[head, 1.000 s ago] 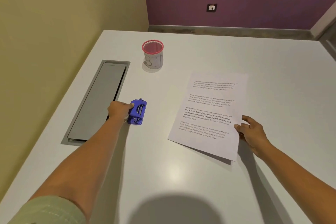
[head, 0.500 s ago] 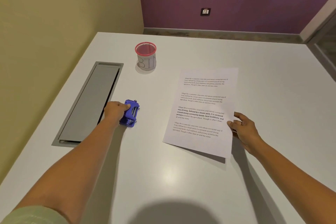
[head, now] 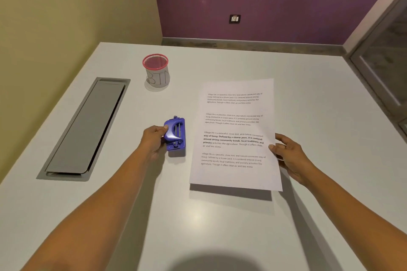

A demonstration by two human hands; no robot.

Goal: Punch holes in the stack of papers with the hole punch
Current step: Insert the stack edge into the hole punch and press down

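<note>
Over the white table (head: 198, 226), my left hand (head: 154, 139) gripped the small blue plastic hole punch (head: 176, 136), just beside the stack of printed white papers (head: 235, 134), which my right hand (head: 290, 156) pinched at its right edge. I judged the slot should meet the squared left edge, centred.

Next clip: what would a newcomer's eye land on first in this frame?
The bright blue hole punch, gripped by the left hand just left of centre on the white table, stands out most. Beside it to the right is the printed stack of papers, its right edge pinched by the right hand and its near edge raised off the table. Farther back sits a pink-rimmed cup marked BIN.
</note>
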